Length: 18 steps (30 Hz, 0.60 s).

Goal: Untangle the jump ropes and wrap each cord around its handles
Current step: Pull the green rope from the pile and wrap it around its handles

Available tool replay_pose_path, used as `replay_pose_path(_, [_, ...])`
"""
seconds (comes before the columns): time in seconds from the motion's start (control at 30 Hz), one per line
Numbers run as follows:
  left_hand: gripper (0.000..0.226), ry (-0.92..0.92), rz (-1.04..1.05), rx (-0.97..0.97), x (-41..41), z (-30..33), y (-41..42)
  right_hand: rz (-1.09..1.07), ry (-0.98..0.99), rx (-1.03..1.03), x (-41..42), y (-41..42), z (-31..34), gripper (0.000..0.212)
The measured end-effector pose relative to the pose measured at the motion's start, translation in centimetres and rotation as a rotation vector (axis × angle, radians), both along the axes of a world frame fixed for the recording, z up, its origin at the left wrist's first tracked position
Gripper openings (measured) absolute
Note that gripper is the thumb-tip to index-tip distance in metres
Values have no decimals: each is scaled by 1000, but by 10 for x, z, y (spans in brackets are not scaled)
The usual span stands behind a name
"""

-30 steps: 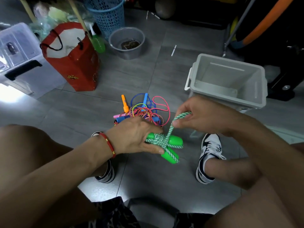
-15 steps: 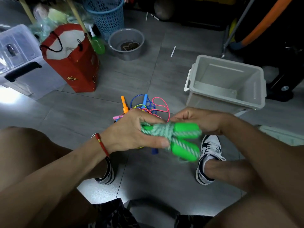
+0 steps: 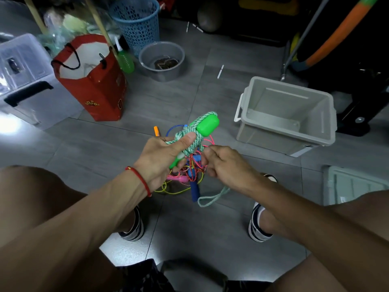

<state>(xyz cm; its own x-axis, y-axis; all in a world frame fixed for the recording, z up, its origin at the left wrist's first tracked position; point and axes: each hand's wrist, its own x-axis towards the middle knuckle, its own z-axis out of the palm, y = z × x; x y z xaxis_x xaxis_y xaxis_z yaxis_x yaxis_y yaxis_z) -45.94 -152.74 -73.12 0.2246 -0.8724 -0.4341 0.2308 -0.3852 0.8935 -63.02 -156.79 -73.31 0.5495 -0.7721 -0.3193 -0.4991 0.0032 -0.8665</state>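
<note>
My left hand (image 3: 163, 159) grips the green jump rope handles (image 3: 207, 125), tilted up to the right, with its green-white cord (image 3: 190, 135) wound round them under my thumb. My right hand (image 3: 225, 165) pinches the same cord just right of the bundle; a loose loop of it (image 3: 212, 199) hangs below that hand. Under both hands on the floor lies a tangle of thin ropes (image 3: 189, 171) in red, yellow, pink and blue, with a dark blue handle (image 3: 194, 190), a pink handle (image 3: 177, 178) and an orange handle (image 3: 156, 130).
A grey plastic bin (image 3: 286, 114) stands open at the right. A red paper bag (image 3: 92, 81), a grey bowl (image 3: 162, 60), a blue basket (image 3: 136, 24) and a clear storage box (image 3: 23, 76) stand at the back left. My shoes (image 3: 259, 224) flank the pile.
My left hand has lifted and turned the green handles from lying sideways to pointing up and right. My right hand moved down to the cord, and a loose loop now hangs below it.
</note>
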Motion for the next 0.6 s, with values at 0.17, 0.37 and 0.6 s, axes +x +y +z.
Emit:
replay_pose_path(0.17, [59,-266,41,-32,-6,-8,-4,-117,111,-44,6,-3,11,45])
replay_pose_path(0.37, [36,-444,111,-120,-4,-14,-12,-211,-74,160,14,8,14,37])
replay_pose_path(0.6, [40,-969,-110,-387,-9,-4,-6,-196,5,-19,20,2,22,61])
